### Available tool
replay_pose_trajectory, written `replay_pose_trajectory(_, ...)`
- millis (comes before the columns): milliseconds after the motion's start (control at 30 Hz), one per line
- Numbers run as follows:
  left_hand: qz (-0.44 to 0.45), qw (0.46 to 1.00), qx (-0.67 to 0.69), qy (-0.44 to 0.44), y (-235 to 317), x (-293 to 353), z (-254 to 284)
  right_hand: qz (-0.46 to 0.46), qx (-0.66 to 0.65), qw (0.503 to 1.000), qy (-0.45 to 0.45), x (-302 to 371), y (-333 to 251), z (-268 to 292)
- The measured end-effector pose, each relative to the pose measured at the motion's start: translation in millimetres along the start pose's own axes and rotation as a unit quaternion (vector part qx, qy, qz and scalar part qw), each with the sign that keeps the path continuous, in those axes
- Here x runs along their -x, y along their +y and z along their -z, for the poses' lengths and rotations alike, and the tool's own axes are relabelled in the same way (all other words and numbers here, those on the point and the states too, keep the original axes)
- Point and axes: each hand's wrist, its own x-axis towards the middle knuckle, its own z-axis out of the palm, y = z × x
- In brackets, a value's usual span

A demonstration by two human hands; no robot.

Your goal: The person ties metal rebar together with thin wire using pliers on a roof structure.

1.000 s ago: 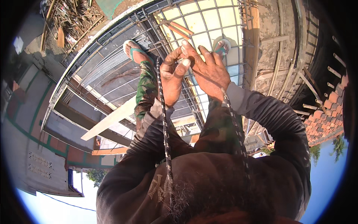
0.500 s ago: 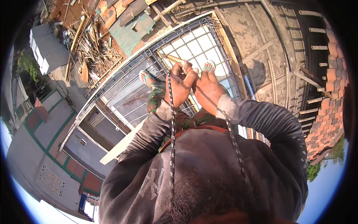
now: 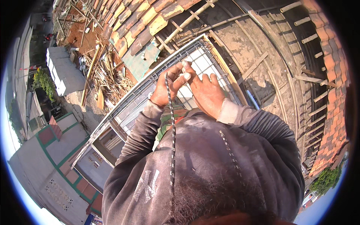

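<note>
Sandalled feet have slipped from view, while both hands [image 3: 208,92] meet, their hold unclear, over steel mesh [image 3: 204,60].

Across the middle of the frame runs a rimmed deck [image 3: 201,59], pale toward its upper right end and grey at left, bearing a grid of dark metal bars [image 3: 218,61] and, left of centre, a bundle of thin straight rods [image 3: 132,116].
</note>
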Motion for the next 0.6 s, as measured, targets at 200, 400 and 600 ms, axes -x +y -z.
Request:
replay_pose_trajectory(200, -0.073, 0.982, -0.166, 0.056, -17.7, -2.0, -5.7, 0.036, -0.099, 0.994, -0.023, 7.4, -2.6, -1.3)
replay_pose_trajectory(400, 0.027, 0.990, -0.065, 0.120, -6.2, 18.3, -15.2, 0.105, -0.262, 0.959, -0.016, 9.1, 5.6, 24.8)
replay_pose_trajectory(600, -0.063, 0.998, 0.004, 0.027, 38.7, 51.2, -14.6, 0.186, -0.229, 0.953, 0.075, 10.9, 25.4, 69.4)
